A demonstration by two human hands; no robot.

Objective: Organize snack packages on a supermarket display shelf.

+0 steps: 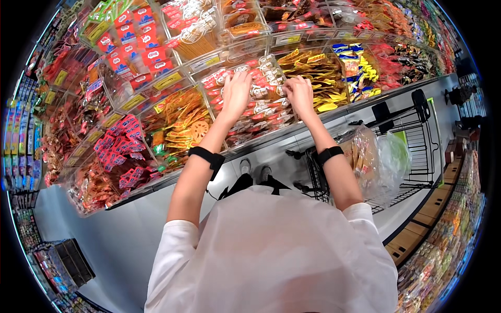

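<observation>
Both my hands reach over a clear bin of red-and-white snack packets (260, 107). My left hand (238, 93) is palm down on the packets at the bin's left and back part, its fingertips partly lost among them. At the bin's right side, by the clear divider, is my right hand (300, 96) with its fingers bent; whether a packet is pinched in them cannot be seen. Just right of that divider lie yellow-and-brown snack packets (315, 72). The bin on the left holds orange and yellow packets (184, 117).
A black wire shopping cart (415, 152) stands at my right, holding a clear plastic bag (364, 160) with packaged goods. Red-and-blue packets (137, 43) fill a raised bin behind. Pink packets (121, 144) lie further left. Stocked shelves (450, 242) line the right rear.
</observation>
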